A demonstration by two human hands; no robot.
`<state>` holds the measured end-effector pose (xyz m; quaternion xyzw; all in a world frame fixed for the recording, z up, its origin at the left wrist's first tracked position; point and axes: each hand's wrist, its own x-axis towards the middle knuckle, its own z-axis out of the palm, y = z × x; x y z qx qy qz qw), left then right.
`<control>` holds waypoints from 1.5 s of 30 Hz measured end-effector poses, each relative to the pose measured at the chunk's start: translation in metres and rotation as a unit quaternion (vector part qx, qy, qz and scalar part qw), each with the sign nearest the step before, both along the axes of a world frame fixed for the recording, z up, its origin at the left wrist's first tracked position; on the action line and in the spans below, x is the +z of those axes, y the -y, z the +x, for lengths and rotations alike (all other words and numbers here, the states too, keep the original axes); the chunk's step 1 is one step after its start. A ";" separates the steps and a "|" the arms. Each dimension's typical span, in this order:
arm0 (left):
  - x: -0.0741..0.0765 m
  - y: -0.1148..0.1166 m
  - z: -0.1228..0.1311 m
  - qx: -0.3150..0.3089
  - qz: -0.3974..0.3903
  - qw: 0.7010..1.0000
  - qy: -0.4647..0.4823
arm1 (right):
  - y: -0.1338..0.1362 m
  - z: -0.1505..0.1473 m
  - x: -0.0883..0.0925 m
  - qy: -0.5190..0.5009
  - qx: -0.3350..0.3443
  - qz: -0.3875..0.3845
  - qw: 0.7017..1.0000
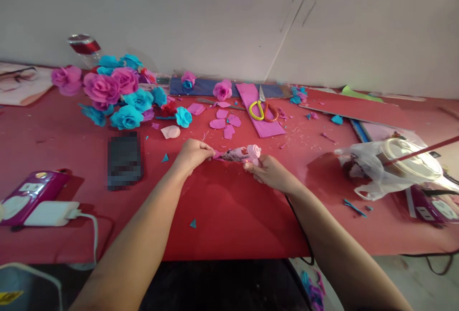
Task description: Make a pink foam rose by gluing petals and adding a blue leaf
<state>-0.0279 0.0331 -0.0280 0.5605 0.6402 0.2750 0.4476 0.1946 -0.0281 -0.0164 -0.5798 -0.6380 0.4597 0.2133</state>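
A pink hot glue gun (254, 152) is gripped in my right hand (270, 170), its nozzle end pointing left toward my other hand. My left hand (193, 155) pinches a small magenta paper piece (217, 155) between thumb and fingertips, right by the gun's tip. Whether tip and paper touch, I cannot tell. Beyond the hands lie several loose pink paper petals (217, 123). Scissors (262, 107) with yellow and orange handles rest on a folded magenta paper sheet (251, 95).
Pink and blue paper flowers (102, 88) crowd the back left, with a dark phone (125, 160) in front of them. A purple extension box (34, 194) holds a white charger (53, 213). At right, a plastic bag (366, 162) surrounds a lidded container (410, 158). A black cord (301, 225) hangs over the table edge.
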 end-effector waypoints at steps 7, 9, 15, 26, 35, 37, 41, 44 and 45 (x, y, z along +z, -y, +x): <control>-0.001 0.000 0.001 -0.002 -0.009 1.000 0.009 | 0.001 0.000 -0.002 -0.010 -0.013 -0.001 1.000; 0.000 -0.001 0.001 -0.007 -0.005 1.000 0.003 | 0.001 -0.001 -0.002 -0.018 -0.018 0.003 1.000; 0.002 0.000 0.001 -0.012 -0.011 1.000 -0.004 | 0.000 -0.003 0.000 -0.027 -0.034 0.001 0.999; 0.006 0.000 0.002 0.021 -0.022 0.996 0.078 | -0.003 0.026 0.007 0.156 -0.056 0.175 0.970; 0.016 -0.002 0.002 0.082 -0.018 0.921 0.381 | 0.015 0.083 0.026 0.525 -0.098 0.228 0.814; 0.018 0.000 0.004 0.087 -0.020 0.915 0.393 | 0.016 0.056 0.036 0.429 -0.146 0.294 0.841; 0.022 0.005 0.007 0.094 -0.007 0.915 0.391 | -0.001 -0.027 0.039 0.005 -0.207 0.230 0.951; 0.024 0.007 0.009 0.095 -0.008 0.922 0.376 | -0.022 -0.069 0.025 -0.233 -0.234 0.136 0.934; 0.023 0.008 0.009 0.092 -0.013 0.925 0.368 | -0.028 -0.075 0.021 -0.270 -0.239 0.124 0.925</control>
